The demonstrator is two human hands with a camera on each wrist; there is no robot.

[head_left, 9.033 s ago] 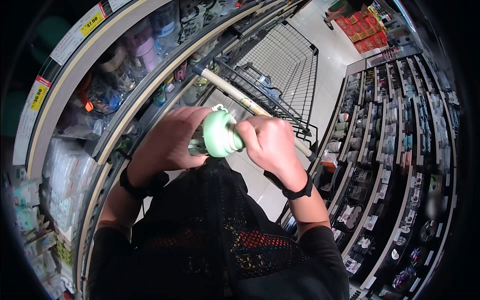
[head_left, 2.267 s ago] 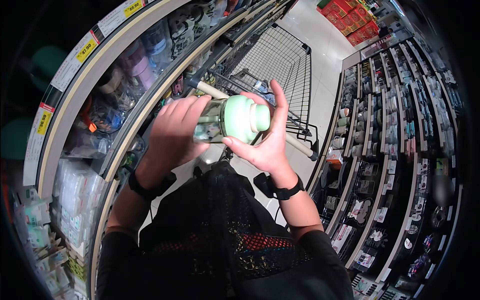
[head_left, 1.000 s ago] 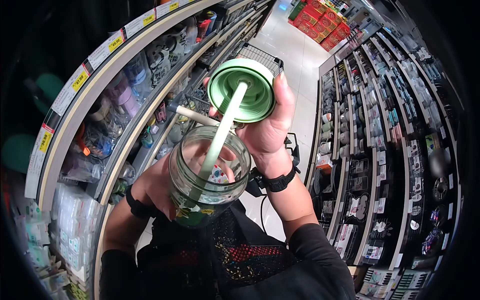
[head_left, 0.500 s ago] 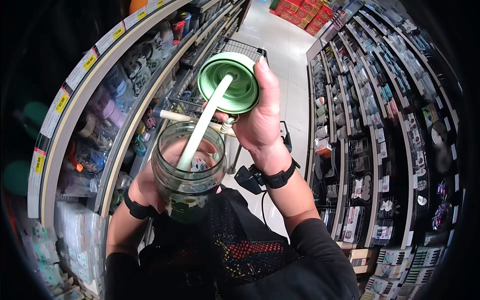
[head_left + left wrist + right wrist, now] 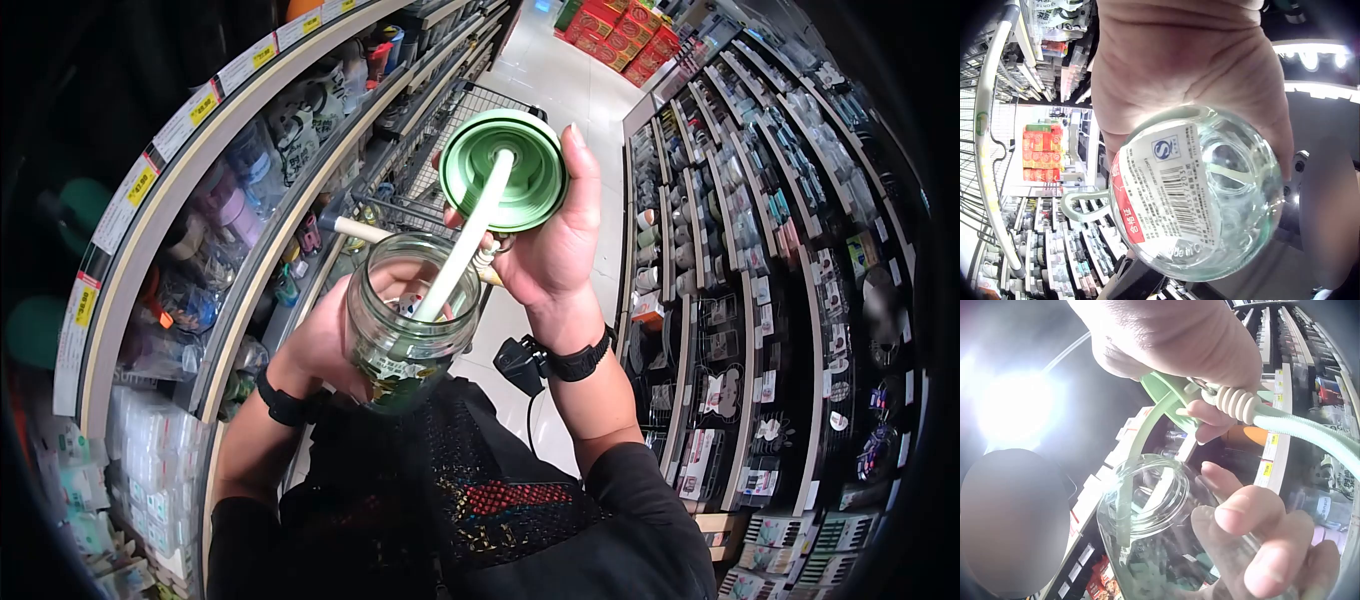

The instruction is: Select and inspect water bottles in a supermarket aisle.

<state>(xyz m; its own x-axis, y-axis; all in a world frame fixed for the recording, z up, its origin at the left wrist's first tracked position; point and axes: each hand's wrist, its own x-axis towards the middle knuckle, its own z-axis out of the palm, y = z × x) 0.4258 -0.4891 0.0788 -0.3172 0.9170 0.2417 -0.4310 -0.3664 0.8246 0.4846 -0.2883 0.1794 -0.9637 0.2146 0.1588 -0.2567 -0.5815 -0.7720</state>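
Note:
My left hand (image 5: 322, 340) grips a clear, greenish wide-mouthed drinking bottle (image 5: 400, 360) round its side, mouth up and tilted. A printed label (image 5: 1166, 187) sticks to the bottle's base in the left wrist view. In my right hand (image 5: 560, 240) is the bottle's green lid (image 5: 542, 175), its threaded underside turned towards the head camera. From the lid's middle a long pale green straw (image 5: 470, 235) slants down into the bottle's open mouth. The lid is off the rim, up and to the right of it. A mint cord (image 5: 1310, 434) with a ribbed bead hangs from the lid.
A shopping cart with a pale handle (image 5: 360, 230) stands just beyond the hands, by the left shelf (image 5: 250, 245) of bagged cups and bottles. Another shelf (image 5: 740, 330) of small wares lines the right. Red boxes (image 5: 625, 40) are stacked at the aisle's far end.
Earlier the lid sat on the bottle with my right hand round it. It has since come off, drawing the straw partly out. Over the last half second both hands have shifted slightly right.

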